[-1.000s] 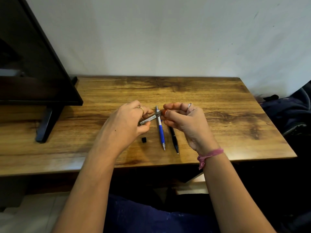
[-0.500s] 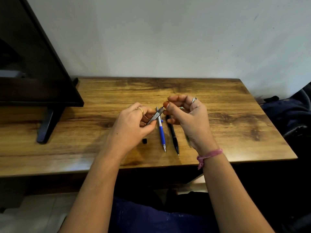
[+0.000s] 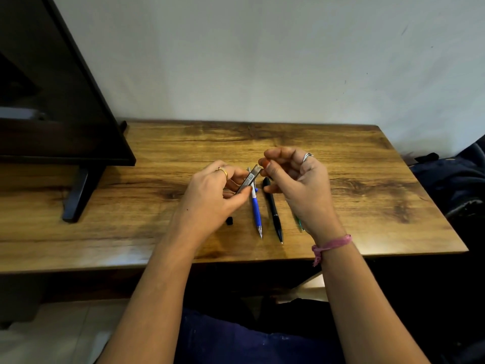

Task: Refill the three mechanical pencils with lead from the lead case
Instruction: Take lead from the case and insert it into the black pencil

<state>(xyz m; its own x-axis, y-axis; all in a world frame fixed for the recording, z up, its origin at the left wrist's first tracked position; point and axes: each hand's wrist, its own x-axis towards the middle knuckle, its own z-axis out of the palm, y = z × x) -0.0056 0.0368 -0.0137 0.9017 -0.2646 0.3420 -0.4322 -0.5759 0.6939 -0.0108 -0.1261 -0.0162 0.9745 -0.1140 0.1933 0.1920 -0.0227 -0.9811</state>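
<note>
Wooden desk (image 3: pixel 341 179); left hand (image 3: pixel 210 195) pinches lead case (image 3: pixel 249 178); right hand (image 3: pixel 296 179) curled, hiding green pencil (image 3: pixel 299 223).

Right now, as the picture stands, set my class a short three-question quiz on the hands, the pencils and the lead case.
1. True or false: the left hand holds the lead case.
2. Which pencil lies nearer the small black cap? A) the blue pencil B) the black pencil
3. Fill in: the right hand partly hides a ____ pencil on the table.

Key: 1 true; 2 A; 3 green. The right hand's fingertips are pinched by the case's open end; any lead there is too small to see.
</note>
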